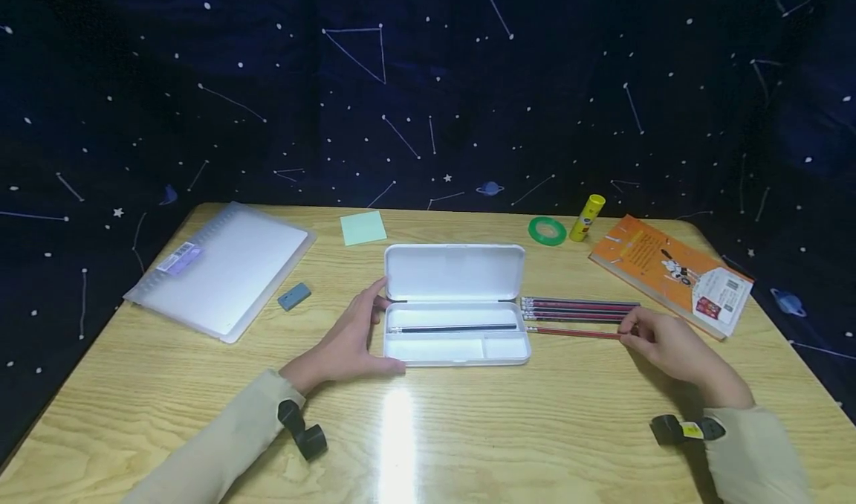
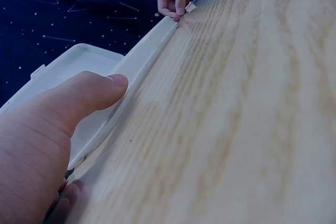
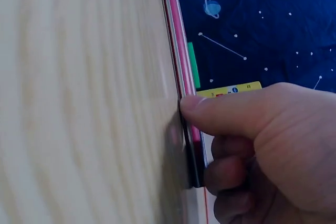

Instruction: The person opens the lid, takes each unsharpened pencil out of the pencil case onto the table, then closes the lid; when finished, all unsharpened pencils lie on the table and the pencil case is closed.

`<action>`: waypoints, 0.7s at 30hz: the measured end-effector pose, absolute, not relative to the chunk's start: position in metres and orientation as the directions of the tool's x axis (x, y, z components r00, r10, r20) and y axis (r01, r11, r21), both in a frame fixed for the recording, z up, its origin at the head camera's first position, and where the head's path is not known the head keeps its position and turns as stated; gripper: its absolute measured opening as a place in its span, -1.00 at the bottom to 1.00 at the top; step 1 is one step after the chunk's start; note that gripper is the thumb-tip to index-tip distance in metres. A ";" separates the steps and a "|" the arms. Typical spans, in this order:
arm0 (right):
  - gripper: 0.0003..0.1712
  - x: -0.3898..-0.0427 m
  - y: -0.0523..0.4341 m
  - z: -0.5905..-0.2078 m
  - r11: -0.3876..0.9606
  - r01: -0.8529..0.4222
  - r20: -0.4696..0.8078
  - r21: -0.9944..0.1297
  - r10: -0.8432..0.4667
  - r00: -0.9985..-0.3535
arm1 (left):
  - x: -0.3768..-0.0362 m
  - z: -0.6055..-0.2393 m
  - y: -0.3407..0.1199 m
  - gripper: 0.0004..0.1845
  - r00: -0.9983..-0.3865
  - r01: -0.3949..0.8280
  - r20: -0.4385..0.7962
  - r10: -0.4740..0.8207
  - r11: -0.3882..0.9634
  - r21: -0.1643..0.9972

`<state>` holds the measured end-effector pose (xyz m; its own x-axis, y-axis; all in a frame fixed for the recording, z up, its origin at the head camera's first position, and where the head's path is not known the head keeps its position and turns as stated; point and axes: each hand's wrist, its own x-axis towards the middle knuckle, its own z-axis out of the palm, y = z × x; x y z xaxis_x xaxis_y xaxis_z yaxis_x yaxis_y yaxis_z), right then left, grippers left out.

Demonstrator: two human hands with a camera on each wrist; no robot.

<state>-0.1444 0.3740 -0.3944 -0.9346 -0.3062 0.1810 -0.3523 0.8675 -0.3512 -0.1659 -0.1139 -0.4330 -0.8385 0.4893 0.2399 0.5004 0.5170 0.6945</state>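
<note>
Pencils (image 1: 578,309) lie in a row on the wooden table (image 1: 468,430), just right of an open white pencil case (image 1: 457,303) at the table's middle. The nearest pencil (image 1: 575,332) sits slightly apart from the others, and the right hand (image 1: 672,348) pinches its right end between thumb and curled fingers; in the right wrist view the thumb (image 3: 226,114) presses on the pencil's dark end against the tabletop. The left hand (image 1: 351,340) rests at the left end of the pencil case, fingers loosely spread along its side and thumb (image 2: 89,95) lying against the near edge, steadying it. The case's lid stands up on the far side, and one dark pencil (image 1: 455,328) already lies in the long compartment of the tray.

Further off, a translucent folder (image 1: 224,270) lies at the far left, with a small grey eraser (image 1: 294,296) just right of it. A green sticky note pad (image 1: 363,228) lies beyond the case. At the far right are a roll of green tape (image 1: 547,230), a yellow glue stick (image 1: 587,218) beside it, and an orange book (image 1: 672,273) near the pencils' right ends.
</note>
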 end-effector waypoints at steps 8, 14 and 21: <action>-0.72 -0.156 0.373 -0.398 0.862 -0.352 0.262 -0.363 -0.268 -0.927 | -0.165 -0.433 -0.113 0.39 -0.842 0.493 0.231 0.488 0.519 0.699; -0.71 -0.162 0.373 -0.397 0.864 -0.377 0.302 -0.335 -0.280 -0.911 | -0.166 -0.433 -0.112 0.39 -0.841 0.493 0.229 0.491 0.518 0.699; -0.74 -0.162 0.352 -0.383 0.850 -0.351 0.175 -0.394 -0.306 -0.936 | -0.166 -0.432 -0.113 0.39 -0.841 0.492 0.228 0.490 0.520 0.698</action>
